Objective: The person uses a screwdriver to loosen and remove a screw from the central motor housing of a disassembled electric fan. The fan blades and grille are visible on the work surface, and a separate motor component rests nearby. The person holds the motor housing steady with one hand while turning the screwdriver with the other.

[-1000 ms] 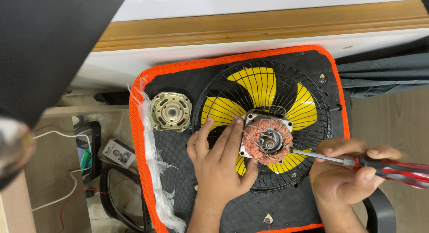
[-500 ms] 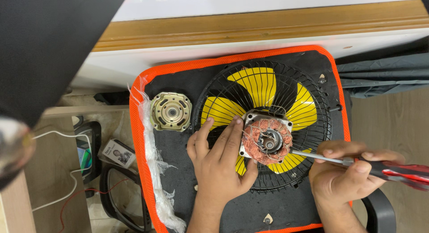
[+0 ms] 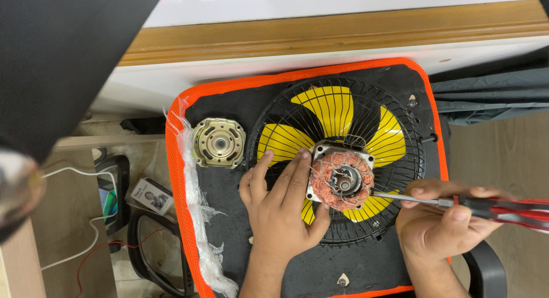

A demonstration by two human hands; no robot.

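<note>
Both hands barely move: my left hand (image 3: 280, 209) stays pressed flat against the motor (image 3: 341, 173) on the fan (image 3: 337, 161), while my right hand (image 3: 437, 226) grips the screwdriver (image 3: 480, 206), tip still at its side.

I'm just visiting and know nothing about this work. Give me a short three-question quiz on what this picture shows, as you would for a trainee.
1. True or false: the left hand rests flat on the wire fan guard beside the copper-wound motor.
2. Which tool does the right hand hold? A) pliers B) a red-handled screwdriver C) a hammer
3. Fill in: the loose round metal motor cover lies to the ____ of the fan in the picture, on the black pad.

Key
1. True; the fingers lie against the motor's edge.
2. B; its tip points at the motor.
3. Left.
</note>
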